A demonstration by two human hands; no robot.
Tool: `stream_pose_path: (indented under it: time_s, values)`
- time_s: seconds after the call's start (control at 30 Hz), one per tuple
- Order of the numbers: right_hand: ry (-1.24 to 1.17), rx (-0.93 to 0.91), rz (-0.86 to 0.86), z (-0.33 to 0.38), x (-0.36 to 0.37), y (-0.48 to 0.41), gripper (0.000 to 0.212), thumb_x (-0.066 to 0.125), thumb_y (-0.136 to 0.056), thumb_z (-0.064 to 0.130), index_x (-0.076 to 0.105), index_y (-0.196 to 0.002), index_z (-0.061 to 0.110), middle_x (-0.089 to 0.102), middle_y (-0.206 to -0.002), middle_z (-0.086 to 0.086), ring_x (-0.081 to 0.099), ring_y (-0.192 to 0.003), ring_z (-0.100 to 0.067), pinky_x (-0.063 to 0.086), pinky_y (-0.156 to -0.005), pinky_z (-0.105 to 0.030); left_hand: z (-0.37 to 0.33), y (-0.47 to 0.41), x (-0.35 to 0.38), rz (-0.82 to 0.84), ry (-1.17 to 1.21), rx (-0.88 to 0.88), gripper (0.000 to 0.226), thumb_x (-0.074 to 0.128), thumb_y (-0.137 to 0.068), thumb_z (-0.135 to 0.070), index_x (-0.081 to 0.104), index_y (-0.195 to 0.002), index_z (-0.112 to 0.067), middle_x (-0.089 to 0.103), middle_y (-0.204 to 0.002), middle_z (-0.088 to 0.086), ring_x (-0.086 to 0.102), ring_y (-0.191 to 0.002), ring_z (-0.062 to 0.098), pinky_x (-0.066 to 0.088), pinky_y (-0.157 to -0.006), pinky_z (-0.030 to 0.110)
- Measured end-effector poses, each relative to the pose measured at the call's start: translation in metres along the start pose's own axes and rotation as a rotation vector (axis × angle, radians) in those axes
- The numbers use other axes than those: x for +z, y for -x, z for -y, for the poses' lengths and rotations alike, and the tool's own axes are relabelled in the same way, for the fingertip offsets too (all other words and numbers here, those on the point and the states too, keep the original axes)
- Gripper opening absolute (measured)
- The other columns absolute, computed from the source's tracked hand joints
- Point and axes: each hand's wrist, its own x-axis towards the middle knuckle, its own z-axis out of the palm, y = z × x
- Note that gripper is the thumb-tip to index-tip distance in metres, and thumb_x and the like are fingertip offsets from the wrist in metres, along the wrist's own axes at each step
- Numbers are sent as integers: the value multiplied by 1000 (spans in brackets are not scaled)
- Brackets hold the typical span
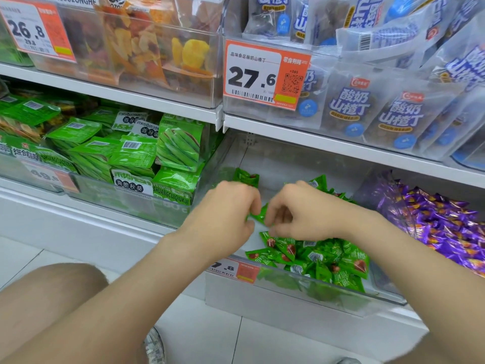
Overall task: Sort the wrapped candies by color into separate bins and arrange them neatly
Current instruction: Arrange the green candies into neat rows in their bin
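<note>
Sorting approx. done (purple candies point(446, 224) apart): left hand point(227, 207) & right hand point(301, 211) pinch one green candy point(258, 216) over bin point(275, 298); neatening remains.

Two hands are seen, a left hand point(225, 208) and a right hand point(301, 214). One green candy point(258, 215) is held between them. Four price tags point(265, 74) are counted. Two candy piles are seen, one green pile point(322, 256) and one purple pile point(446, 222), each too big to be counted.
</note>
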Motion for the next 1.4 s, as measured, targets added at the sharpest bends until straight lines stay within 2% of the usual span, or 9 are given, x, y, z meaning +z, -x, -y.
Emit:
stream_pose_path:
  time_s: [0.17,0.37,0.53,0.77,0.9,1.03,1.07,1.27,1.4]
  values:
    - [175,-75,164,-2,16,13,49,88,-68,56,77,-110,33,67,-95,15,57,-90,-6,52,-84,-30,-12,-11,17,494,-36,-132,13,75,-83,-26,73,-90,-15,70,-95,6,69,-92,26,62,-81,41]
    - [141,-43,86,-8,29,13,22,78,-71,33,81,-91,25,71,-74,12,63,-73,-8,55,-73,-28,-30,-28,24,718,-124,-194,34,82,-84,-37,68,-100,-9,69,-90,5,68,-81,24,56,-69,32]
    - [-114,60,-32,-11,12,26,9,73,-74,20,81,-79,20,68,-59,13,64,-60,1,47,-59,-13,-39,-36,33,742,-98,-261,52,89,-79,-37,65,-114,-7,60,-74,1,67,-76,24,60,-77,35]
    - [-459,283,-309,-17,-1,34,3,66,-84,18,64,-83,17,73,-64,2,72,-57,-10,58,-59,-32,-36,-33,45,713,-94,-224,44,82,-78,-30,70,-114,-8,74,-112,8,72,-99,26,63,-86,40]
    - [-556,311,-295,-20,0,38,24,49,-96,7,60,-101,28,61,-56,5,74,-59,-20,44,-47,-22,-29,-32,47,694,-21,-210,30,78,-77,-23,78,-103,-8,78,-102,10,74,-99,28,64,-81,42]
    - [-753,357,-239,-20,-2,42,42,40,-99,2,73,-98,26,71,-84,-16,78,-74,-25,59,-67,-37,-27,-30,36,750,-20,-131,36,81,-88,-27,74,-123,-29,65,-103,-4,64,-102,21,48,-77,25]
    - [-808,376,-224,-18,-3,43,41,41,-97,0,75,-100,24,74,-90,-20,79,-77,-25,61,-73,-39,-27,-31,35,776,-21,-119,35,81,-89,-26,75,-123,-30,54,-132,-10,65,-108,24,49,-78,26]
    - [-648,387,-216,-18,-4,48,32,78,-80,3,76,-104,24,67,-67,0,60,-60,-16,53,-68,-37,-25,-33,40,743,1,-164,33,92,-73,-25,84,-105,-27,72,-93,-10,61,-75,4,40,-56,10]
    - [-512,420,-241,-19,-2,50,31,88,-79,44,76,-98,23,74,-80,-2,65,-71,-13,53,-75,-32,-21,-31,36,591,88,-215,33,92,-66,-22,84,-97,-25,70,-84,-12,65,-73,3,46,-54,13]
